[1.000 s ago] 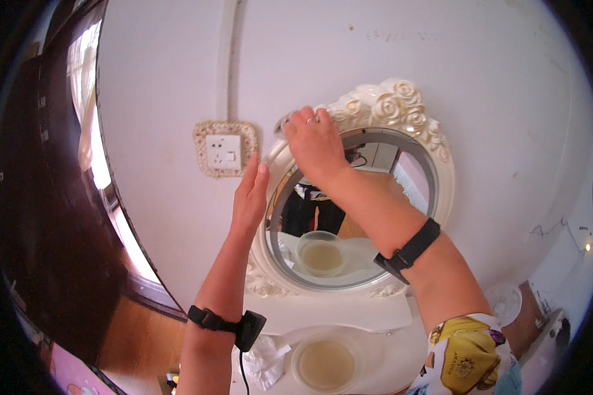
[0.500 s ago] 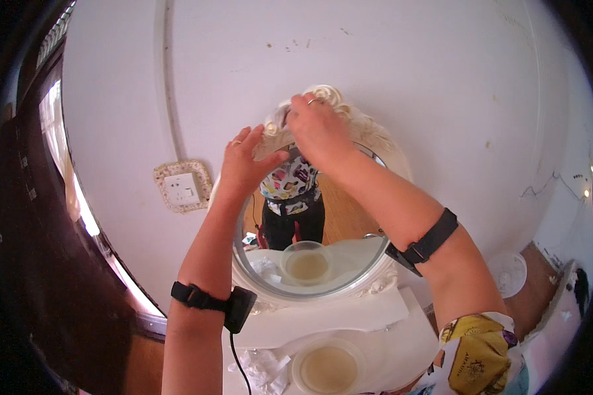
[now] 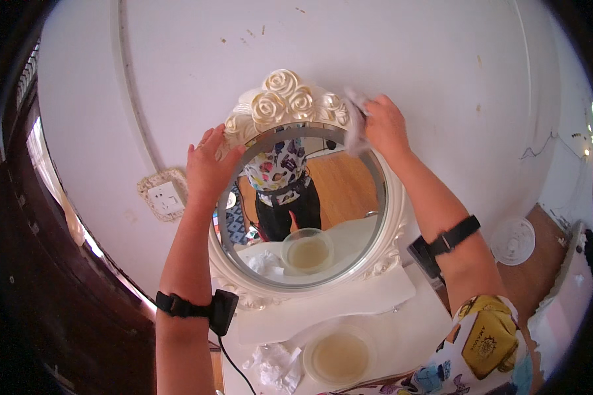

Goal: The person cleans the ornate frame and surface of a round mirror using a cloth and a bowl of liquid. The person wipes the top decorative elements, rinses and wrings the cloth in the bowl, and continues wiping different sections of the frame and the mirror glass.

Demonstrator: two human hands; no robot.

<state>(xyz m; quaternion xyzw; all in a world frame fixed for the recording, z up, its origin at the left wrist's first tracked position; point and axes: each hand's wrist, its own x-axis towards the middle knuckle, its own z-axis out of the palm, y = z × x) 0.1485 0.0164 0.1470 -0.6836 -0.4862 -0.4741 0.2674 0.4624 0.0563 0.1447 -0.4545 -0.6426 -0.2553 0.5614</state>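
A round mirror [image 3: 352, 197] in an ornate cream frame [image 3: 394, 227] leans or stands against the wall, with carved roses [image 3: 268, 107] along its top. My right hand [image 3: 387, 130] is closed on a greyish-white cloth [image 3: 356, 125], blurred by motion, at the frame's upper right edge. On the upper left edge of the frame rests my left hand [image 3: 209, 164], fingers spread and thumb apart, holding nothing loose. The mirror reflects a patterned top, dark trousers and the dresser top.
Below the mirror, a white dresser top [image 3: 415, 316] bears a clear bowl of cloudy liquid [image 3: 340, 355] and crumpled white tissue [image 3: 275, 366]. A wall socket [image 3: 165, 197] is at left. A clear round container [image 3: 512, 241] stands at right. A black cable [image 3: 234, 365] hangs from my left forearm strap.
My right hand has moved with the cloth from the carved top rightward to the frame's upper right edge, uncovering the roses. The left hand stays at the frame's upper left. The view has shifted slightly.
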